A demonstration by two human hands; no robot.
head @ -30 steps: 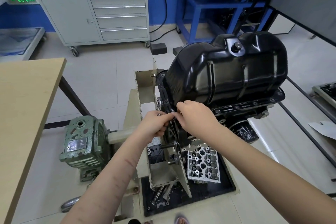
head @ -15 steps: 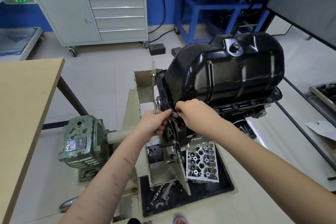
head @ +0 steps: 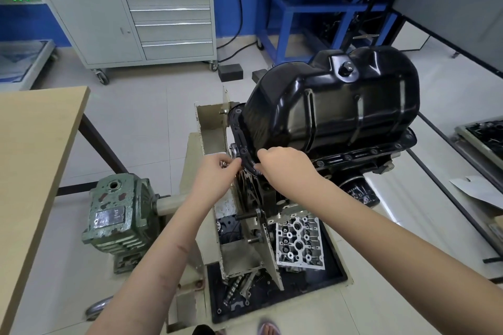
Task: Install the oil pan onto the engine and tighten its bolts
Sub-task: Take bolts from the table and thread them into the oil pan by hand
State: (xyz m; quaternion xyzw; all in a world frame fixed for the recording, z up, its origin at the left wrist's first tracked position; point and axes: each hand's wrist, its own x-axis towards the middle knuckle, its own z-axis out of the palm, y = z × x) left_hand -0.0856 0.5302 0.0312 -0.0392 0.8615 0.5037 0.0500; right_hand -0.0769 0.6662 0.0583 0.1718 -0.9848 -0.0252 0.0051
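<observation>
The black oil pan (head: 340,106) sits upside-up on the engine block (head: 362,155), which is mounted on a beige stand (head: 209,128). Bolt heads show along the pan's near flange (head: 351,156). My left hand (head: 217,175) is curled beside the flange's near-left corner and holds several small shiny bolts (head: 223,163). My right hand (head: 285,166) has its fingers curled onto that same corner, pinching a bolt that its fingertips mostly hide.
A wooden table (head: 35,160) stands at the left, with a green gearbox (head: 117,215) beside the stand. A cylinder head (head: 299,245) and loose parts lie in the black tray (head: 334,275) below. A grey drawer cabinet (head: 130,24) and blue frame (head: 288,19) stand behind.
My two hands were touching at the flange corner; now the left hand has drawn slightly away to the left, while the right hand stays on the corner.
</observation>
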